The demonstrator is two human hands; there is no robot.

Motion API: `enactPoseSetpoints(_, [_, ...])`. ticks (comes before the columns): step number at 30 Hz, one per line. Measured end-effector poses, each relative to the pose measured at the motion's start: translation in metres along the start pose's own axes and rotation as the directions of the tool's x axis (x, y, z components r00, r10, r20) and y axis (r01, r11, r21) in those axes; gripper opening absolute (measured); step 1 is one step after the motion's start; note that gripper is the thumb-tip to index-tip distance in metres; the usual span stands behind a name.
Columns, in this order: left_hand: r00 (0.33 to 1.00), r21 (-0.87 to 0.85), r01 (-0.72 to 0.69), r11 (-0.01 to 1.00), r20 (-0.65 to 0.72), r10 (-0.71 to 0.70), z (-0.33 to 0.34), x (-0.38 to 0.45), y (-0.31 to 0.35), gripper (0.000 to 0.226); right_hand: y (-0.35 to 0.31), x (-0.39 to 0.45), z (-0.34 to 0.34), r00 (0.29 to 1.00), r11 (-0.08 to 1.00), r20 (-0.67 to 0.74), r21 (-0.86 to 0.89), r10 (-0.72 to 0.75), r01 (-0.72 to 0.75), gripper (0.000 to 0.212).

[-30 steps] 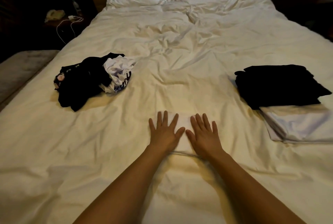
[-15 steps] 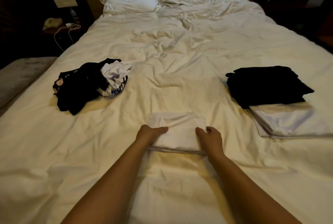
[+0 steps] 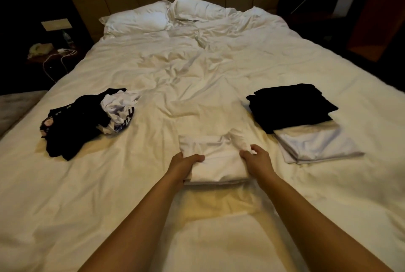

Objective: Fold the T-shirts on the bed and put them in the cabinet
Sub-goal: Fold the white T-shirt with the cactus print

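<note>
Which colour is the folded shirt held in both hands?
White, seen in the head view: the folded shirt.

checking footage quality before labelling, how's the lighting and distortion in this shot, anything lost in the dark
Head view: dim, warm light; the bed reads yellowish-white. Wide-angle bend bows the bed's edges and stretches the forearms. The folded black T-shirt and the black clothes in the unfolded pile lose fold detail. Nightstand and corners sink into near-black. Both hands, left and right, on the white T-shirt, stay sharp.
</note>
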State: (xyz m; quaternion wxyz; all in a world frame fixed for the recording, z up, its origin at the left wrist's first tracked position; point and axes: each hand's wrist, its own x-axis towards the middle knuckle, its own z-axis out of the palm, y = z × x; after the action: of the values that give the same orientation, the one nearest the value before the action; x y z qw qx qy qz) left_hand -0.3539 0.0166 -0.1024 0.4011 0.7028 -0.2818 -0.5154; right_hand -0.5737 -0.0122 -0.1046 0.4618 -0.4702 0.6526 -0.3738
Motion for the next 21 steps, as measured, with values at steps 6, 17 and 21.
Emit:
enactPoseSetpoints(6, [0.998,-0.051,0.009,0.999,0.067,-0.006,0.091,-0.010,0.022,0.050,0.001,0.028,-0.086,0.991,0.989,-0.098,-0.122,-0.095,0.083,0.033])
enactPoseSetpoints(17, [0.963,-0.084,-0.027,0.996,0.264,0.048,0.249,-0.026,0.052,0.053,0.018,0.078,-0.249,0.955,0.989,-0.291,-0.147,-0.061,0.019,0.029])
enactPoseSetpoints(21, [0.966,-0.104,-0.072,0.992,0.241,0.096,0.287,-0.019,0.051,0.059,0.027,0.102,-0.276,0.945,0.991,-0.324,-0.131,-0.049,0.006,0.028])
